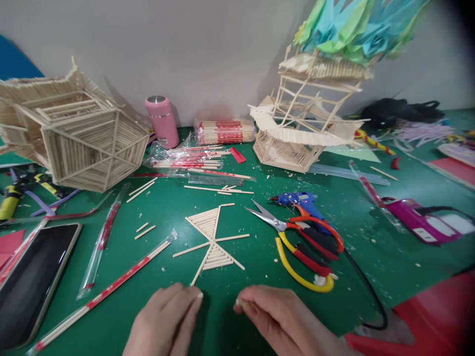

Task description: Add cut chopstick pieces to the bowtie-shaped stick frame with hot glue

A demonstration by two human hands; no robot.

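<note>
A six-armed frame of thin wooden sticks lies flat on the green table, with shorter sticks filling two opposite wedges. Just below it, my left hand has its fingers pressed together, close to the end of the frame's lower-left arm; whether it touches that end I cannot tell. My right hand is closed in a pinch below and right of the frame. Anything between the fingertips of either hand is too small or hidden to name. Large scissors with red and yellow handles lie open to the right, beside a blue glue gun.
A hexagonal stick structure stands back left, and another with a paper top back right. Wrapped stick bundles and a pink flask line the wall. A phone and a wrapped chopstick pair lie left.
</note>
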